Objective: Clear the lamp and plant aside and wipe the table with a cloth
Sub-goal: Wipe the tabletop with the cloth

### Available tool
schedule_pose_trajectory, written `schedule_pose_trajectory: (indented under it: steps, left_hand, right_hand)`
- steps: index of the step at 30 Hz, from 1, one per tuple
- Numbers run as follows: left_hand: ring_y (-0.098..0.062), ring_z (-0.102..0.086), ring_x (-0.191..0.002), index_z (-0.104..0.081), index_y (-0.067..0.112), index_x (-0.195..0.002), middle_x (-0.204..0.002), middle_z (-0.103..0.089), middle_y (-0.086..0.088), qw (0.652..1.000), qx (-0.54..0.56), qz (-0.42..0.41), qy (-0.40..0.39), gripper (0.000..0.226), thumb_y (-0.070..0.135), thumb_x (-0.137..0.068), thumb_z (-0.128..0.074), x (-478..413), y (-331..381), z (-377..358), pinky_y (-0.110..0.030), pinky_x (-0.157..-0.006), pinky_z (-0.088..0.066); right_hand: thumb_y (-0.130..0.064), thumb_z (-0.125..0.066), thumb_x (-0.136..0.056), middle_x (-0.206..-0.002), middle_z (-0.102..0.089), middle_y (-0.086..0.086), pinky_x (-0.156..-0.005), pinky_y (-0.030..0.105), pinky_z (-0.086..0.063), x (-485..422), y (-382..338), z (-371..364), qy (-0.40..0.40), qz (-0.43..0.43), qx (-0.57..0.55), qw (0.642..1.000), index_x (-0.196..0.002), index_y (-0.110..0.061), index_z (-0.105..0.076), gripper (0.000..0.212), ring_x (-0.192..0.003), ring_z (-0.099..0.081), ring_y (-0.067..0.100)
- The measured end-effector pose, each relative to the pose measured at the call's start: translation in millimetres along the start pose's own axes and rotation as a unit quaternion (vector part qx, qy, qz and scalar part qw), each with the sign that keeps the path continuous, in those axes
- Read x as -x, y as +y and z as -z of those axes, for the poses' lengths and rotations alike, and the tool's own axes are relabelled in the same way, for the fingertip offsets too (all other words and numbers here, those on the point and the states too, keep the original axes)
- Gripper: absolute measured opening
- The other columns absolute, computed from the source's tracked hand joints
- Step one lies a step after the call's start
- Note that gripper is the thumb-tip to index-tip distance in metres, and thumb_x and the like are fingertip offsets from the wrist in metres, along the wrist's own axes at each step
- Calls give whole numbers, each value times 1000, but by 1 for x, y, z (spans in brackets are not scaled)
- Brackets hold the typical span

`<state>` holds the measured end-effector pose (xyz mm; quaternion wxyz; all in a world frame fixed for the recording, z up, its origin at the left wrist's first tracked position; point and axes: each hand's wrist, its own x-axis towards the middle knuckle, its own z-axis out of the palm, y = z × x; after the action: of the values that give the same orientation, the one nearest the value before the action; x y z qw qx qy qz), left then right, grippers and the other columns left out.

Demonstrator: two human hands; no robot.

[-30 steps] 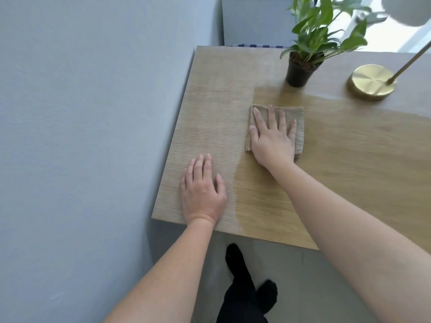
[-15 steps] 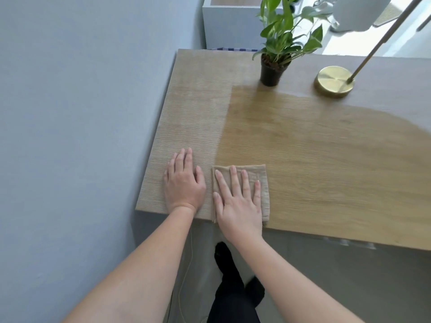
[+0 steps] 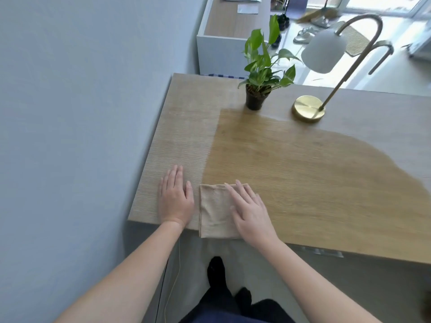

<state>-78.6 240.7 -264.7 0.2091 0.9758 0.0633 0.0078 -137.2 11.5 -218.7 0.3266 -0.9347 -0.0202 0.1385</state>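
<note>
A folded beige cloth (image 3: 213, 209) lies at the wooden table's (image 3: 303, 178) near edge, its lower end hanging slightly over. My right hand (image 3: 250, 212) rests flat on the cloth's right half, fingers spread. My left hand (image 3: 176, 199) lies flat on the bare tabletop just left of the cloth, holding nothing. A potted green plant (image 3: 260, 73) in a black pot stands at the table's far side. To its right stands the lamp (image 3: 326, 66), with a round brass base and a white shade. A darker, damp-looking patch covers the table's middle.
A grey wall (image 3: 70, 113) runs along the table's left edge. Behind the table stands a white cabinet (image 3: 224, 36) with papers on top. Shoes and a mat lie on the bright floor beyond. My dark-socked feet (image 3: 217, 273) are under the near edge.
My right hand has drawn the cloth from near the plant back to the near edge beside my left hand. It has since slid to the cloth's right half. My view has tilted up.
</note>
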Motion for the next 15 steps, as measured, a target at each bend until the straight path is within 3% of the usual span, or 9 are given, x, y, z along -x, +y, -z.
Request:
schedule_pose_trajectory:
  steps: [3,7,11,15]
  left_hand:
    - [-17,-11,-166,-25,19,-170,-178,-21,1,998,-20,-65,-4,62,39,-112,-35,28,30,1,-45,-135,-15]
    - [-16,6,-166,-14,29,-172,-180,-6,1,981,-52,-166,-91,65,46,-112,-30,84,74,-18,-49,-135,-9]
    - [-18,15,-166,0,37,-171,-180,7,3,978,-103,-146,-104,66,54,-113,-24,100,85,-32,-52,-134,-5]
    - [-17,12,-166,0,41,-171,-180,5,5,977,-106,-147,-113,64,58,-113,-22,93,83,-32,-51,-134,-4]
  right_hand:
    - [-27,-42,-113,-175,-5,-19,-133,40,-4,-4,25,19,50,-30,30,998,-164,-55,-18,63,-164,2,9]
    - [-33,-39,-114,-177,-9,-8,-134,43,-4,-9,58,29,94,-96,64,989,-166,-50,-18,59,-165,-1,17]
    - [-46,-27,-114,-178,-7,-5,-134,43,-1,-6,74,21,98,-99,119,983,-167,-49,-14,55,-164,3,14]
    - [-47,-25,-113,-177,0,-7,-133,45,3,-12,73,18,94,-110,144,979,-166,-51,-9,56,-164,5,16]
